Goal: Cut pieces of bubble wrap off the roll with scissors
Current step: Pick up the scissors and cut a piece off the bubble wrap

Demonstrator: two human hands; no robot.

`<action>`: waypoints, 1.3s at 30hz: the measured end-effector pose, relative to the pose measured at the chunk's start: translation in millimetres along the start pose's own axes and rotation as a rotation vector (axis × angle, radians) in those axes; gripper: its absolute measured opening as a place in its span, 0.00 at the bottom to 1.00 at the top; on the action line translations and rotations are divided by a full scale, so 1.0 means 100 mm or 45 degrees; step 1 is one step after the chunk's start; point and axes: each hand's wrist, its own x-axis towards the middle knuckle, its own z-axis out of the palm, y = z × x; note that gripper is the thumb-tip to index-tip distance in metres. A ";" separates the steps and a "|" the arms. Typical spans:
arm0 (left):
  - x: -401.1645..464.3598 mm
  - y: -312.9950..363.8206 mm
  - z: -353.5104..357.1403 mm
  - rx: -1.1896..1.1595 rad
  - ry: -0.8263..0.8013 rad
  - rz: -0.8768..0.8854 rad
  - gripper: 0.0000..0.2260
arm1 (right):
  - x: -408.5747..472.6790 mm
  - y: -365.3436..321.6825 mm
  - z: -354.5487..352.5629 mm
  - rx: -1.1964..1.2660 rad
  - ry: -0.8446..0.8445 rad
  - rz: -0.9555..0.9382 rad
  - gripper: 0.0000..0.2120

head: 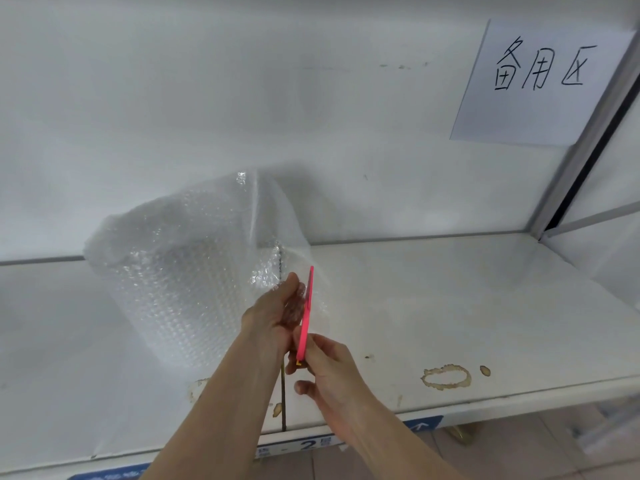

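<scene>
Two hands at work, close in. Right hand (323, 363) nearest, fingers curled round the bottom of the pink scissors (306, 317), thumb tucked low, blades pointing up and away. Held that way, most likely, to run the cut straight up the loose sheet. Cannot tell whether the blades are apart or together, seen edge-on like this.

Left hand (277, 313) just beyond, touching the scissors' side, fingers and thumb pinching the loose edge of the bubble wrap (277, 268). Probably pulling it tight, since floppy plastic folds and slips instead of cutting clean.

Further out, the roll of bubble wrap (180, 282), standing on its end on the white shelf (450, 299), to the left of the hands. Loose sheet coming off its right side and rising up in a tall flap (270, 209), so still joined to the roll. Piece not yet cut free, by the look of it.

On the shelf near the front, a brown ring stain (445, 376) and a few small brown spots, well apart from the roll. A dark thin line (283, 403) running across the shelf under the arms.

Farthest back, the white wall, with a paper sign (540, 81) in black handwriting up on the right, beside a grey metal post (588, 140).
</scene>
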 end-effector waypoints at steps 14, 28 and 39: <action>-0.09 -0.02 0.00 -0.062 -0.097 -0.087 0.12 | 0.02 -0.10 -0.04 0.090 0.016 -0.012 0.13; -0.13 0.01 0.09 0.041 0.030 0.038 0.15 | 0.02 -0.04 -0.02 0.034 0.036 0.014 0.15; -0.17 0.03 0.09 -0.009 -0.070 -0.079 0.23 | 0.05 -0.10 -0.02 0.116 0.019 0.031 0.14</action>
